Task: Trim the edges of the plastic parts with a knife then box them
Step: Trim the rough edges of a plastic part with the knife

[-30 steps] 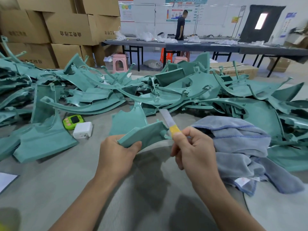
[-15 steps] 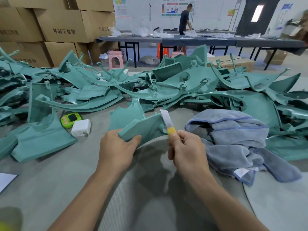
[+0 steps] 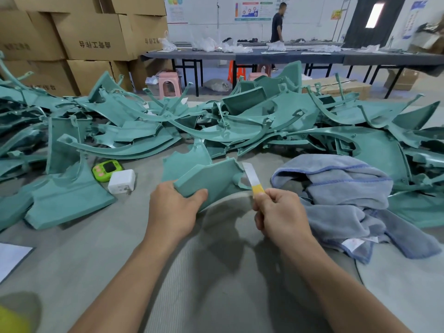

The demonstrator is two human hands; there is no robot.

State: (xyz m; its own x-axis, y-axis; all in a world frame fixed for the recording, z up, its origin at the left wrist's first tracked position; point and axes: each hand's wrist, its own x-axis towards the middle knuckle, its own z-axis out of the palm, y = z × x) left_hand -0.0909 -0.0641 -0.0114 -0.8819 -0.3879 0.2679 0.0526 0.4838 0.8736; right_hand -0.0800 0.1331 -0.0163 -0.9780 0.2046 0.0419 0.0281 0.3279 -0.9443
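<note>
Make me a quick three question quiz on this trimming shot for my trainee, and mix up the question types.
1. True or false: the right hand holds the knife, and the left hand grips a plastic part.
2. Multiple choice: what lies just to the right of the right hand? A) a blue-grey towel B) a pink stool C) a cardboard box
3. Short answer: which white thing sits beside the green timer?

Key: 1 true; 2 A; 3 the charger.
</note>
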